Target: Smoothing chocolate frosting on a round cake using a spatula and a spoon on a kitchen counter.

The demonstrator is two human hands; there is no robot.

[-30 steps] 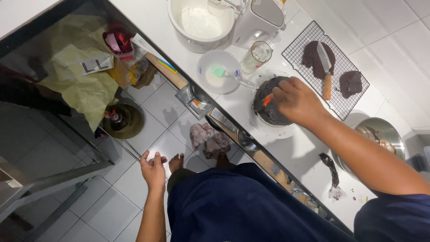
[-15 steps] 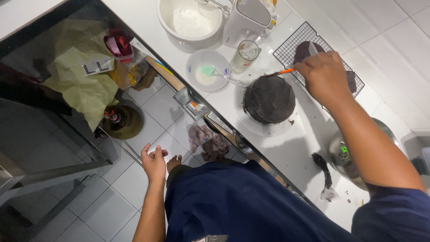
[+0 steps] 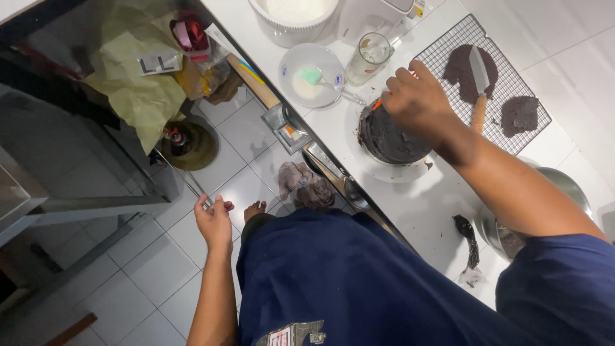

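Observation:
A round dark chocolate cake [image 3: 389,136] stands on a white plate [image 3: 397,173] on the white counter. My right hand [image 3: 416,102] is over the cake's far top edge, fingers closed on a tool with an orange handle [image 3: 378,102]; its blade is hidden. My left hand [image 3: 213,222] hangs off the counter over the tiled floor, fingers loosely apart, holding nothing. Beyond the cake a wire cooling rack [image 3: 448,57] carries two dark cake pieces [image 3: 517,114] and a wooden-handled knife [image 3: 479,90].
A white bowl [image 3: 311,75] with a green spatula, a glass [image 3: 370,56] and a large white tub [image 3: 291,18] stand at the counter's far side. A metal bowl [image 3: 564,186] sits at right. A cloth [image 3: 301,182] lies on the floor.
My right hand came back from the cooling rack to the cake's top with the orange-handled tool. The left hand stayed hanging by my side.

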